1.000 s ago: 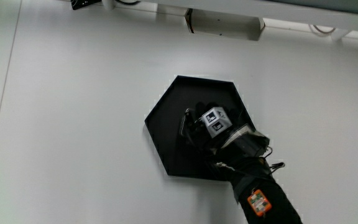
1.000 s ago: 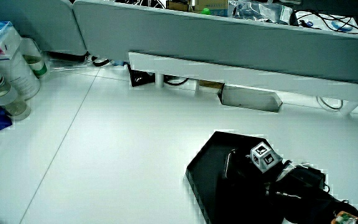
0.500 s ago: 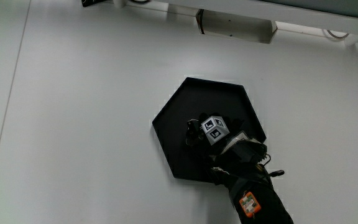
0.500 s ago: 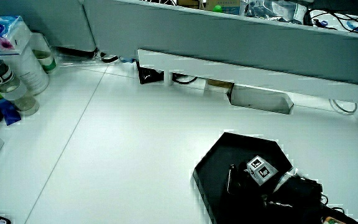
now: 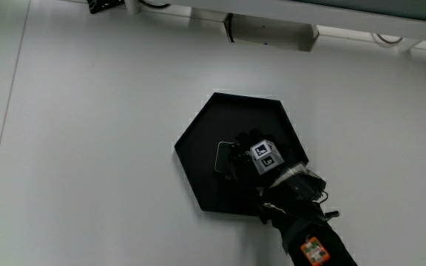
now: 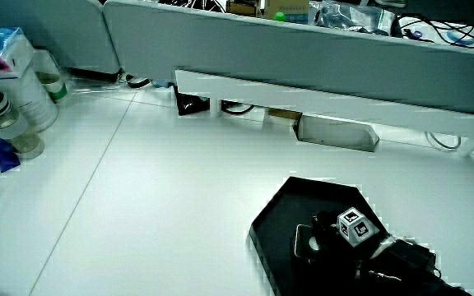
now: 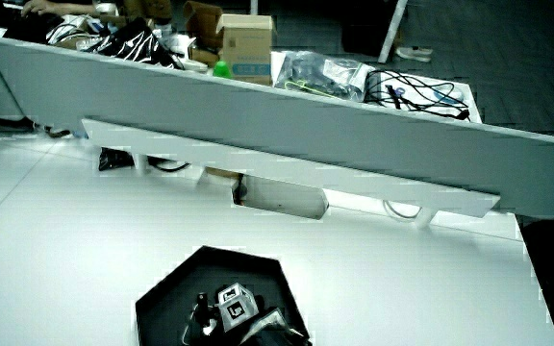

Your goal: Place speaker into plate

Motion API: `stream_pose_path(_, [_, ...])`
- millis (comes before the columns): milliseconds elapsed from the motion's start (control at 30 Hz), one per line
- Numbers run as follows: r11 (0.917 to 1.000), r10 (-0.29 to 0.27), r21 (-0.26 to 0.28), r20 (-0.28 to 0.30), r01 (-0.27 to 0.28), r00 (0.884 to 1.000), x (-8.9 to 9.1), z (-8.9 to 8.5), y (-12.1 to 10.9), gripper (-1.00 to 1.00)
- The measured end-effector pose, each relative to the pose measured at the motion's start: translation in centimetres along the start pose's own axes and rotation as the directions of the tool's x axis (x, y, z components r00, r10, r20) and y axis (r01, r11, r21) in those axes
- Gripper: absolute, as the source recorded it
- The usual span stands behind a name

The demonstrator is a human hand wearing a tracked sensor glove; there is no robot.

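Gloved hand [image 5: 261, 159] over the black hexagonal plate [image 5: 198, 140], fingers wrapped around the speaker [image 5: 224, 156]. Small, flat, dark with a pale rounded rim, resting inside the plate in a side view [image 6: 307, 243]. Farther off, a low grey partition [image 6: 303, 49].

No words, brands or numbers can be read anywhere. The small white cube [image 5: 266, 156] on the black gloved hand [image 5: 261, 164] bears only black square marker patterns.
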Motion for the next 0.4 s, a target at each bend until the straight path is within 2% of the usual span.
stream_pose_path(67, [0.9987, -0.005, 0.050, -0.068, 0.009, 0.998, 0.9, -0.1, -0.8, -0.94])
stream_pose_path(133, [0.9932, -0.046, 0.099, -0.144, 0.061, 0.989, 2.1, -0.2, -1.9, -1.00])
stream_pose_path(167, [0.9904, -0.037, 0.123, -0.194, 0.062, 0.980, 2.6, -0.4, -2.4, -1.00])
stream_pose_path(200, [0.9936, -0.002, 0.110, -0.235, 0.028, 0.972, 2.9, -0.9, -2.8, -1.00])
stream_pose_path(267, [0.9954, 0.066, 0.087, -0.317, -0.041, 0.946, 3.5, -1.8, -3.5, -1.00])
stream_pose_path(400, [0.9857, 0.081, 0.168, -0.423, -0.009, 0.903, 4.4, -1.8, -5.8, -1.00])
